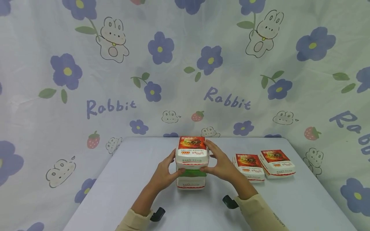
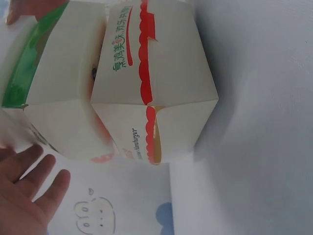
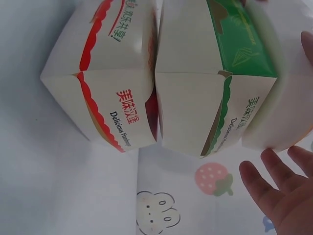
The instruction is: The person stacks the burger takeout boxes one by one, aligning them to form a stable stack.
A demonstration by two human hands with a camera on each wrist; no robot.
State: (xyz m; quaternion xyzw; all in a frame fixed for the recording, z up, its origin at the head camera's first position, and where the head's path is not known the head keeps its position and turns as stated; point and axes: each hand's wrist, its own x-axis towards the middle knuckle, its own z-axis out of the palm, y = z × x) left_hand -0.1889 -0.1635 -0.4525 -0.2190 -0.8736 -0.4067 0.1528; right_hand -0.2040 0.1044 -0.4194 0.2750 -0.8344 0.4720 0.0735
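Three burger boxes stand in a stack at the middle of the table. At the bottom is a white box with red scalloped trim (image 2: 161, 63). A green-trimmed burger box (image 3: 195, 44) sits on it. The top burger box (image 1: 192, 157), white with a red burger picture on its lid, is over the green one. My left hand (image 1: 163, 172) holds this top box at its left side, thumb at the lower front edge. Opposite it, my right hand (image 1: 222, 164) grips the right side, with the thumb low in front and fingers reaching up by the lid.
Two more red-lidded burger boxes lie side by side to the right, a nearer one (image 1: 249, 166) and a farther-right one (image 1: 277, 163). A curtain (image 1: 179, 80) printed with rabbits and flowers hangs behind the white table (image 1: 127, 160).
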